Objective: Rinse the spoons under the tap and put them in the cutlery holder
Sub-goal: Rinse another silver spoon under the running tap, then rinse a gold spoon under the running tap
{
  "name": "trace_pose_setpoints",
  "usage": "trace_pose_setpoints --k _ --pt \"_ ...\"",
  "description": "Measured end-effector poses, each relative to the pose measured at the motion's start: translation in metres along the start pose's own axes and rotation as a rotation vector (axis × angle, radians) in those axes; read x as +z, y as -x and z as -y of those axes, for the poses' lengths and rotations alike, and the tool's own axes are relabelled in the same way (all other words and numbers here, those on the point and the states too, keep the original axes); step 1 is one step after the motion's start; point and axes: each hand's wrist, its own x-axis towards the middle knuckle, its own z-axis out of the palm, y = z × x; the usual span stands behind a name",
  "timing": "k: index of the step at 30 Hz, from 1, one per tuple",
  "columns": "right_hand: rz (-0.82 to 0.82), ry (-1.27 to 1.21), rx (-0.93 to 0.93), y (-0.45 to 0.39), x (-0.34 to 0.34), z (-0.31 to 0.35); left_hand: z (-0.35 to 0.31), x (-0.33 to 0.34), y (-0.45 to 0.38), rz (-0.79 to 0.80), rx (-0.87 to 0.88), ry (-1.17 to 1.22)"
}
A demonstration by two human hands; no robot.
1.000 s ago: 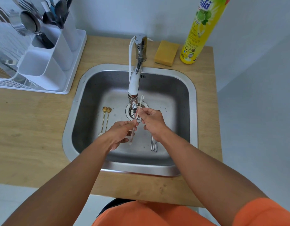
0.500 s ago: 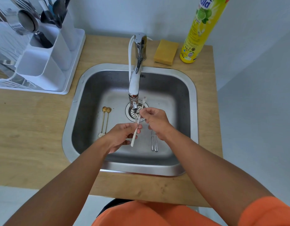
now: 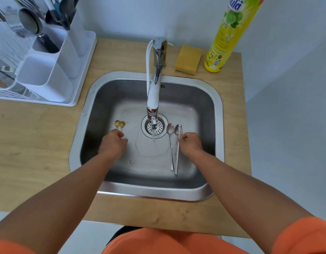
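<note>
Two small gold spoons lie at the left of the steel sink. My left hand is down over their handles with curled fingers, so only the bowls show. Two long silver spoons lie side by side to the right of the drain. My right hand pinches the right one just below its bowl. A thin stream of water falls from the tap between my hands. The white cutlery holder stands at the back left, with dark utensils in its rear compartments.
A yellow sponge and a tall yellow dish-soap bottle stand behind the sink on the right. A white dish rack adjoins the holder at the far left. The wooden counter surrounds the sink.
The white spoon that both hands held under the tap is out of view. My hands have moved apart, the left down to the gold spoons and the right to the silver ones.
</note>
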Motion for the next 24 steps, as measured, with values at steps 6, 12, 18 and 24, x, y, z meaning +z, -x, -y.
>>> trace_pose_setpoints --k 6,12,18,24 --pt "-0.032 -0.006 0.082 0.001 -0.002 -0.006 0.004 0.005 -0.004 -0.031 -0.017 -0.135" --pt "-0.065 0.002 0.107 -0.003 -0.003 -0.007 0.008 0.010 -0.003 -0.016 -0.080 -0.209" --pt "-0.098 0.005 0.123 -0.006 -0.001 -0.004 0.004 0.009 0.001 0.007 -0.127 -0.345" --pt "-0.118 0.001 0.132 -0.008 0.001 0.000 -0.002 0.013 0.011 0.099 -0.116 -0.381"
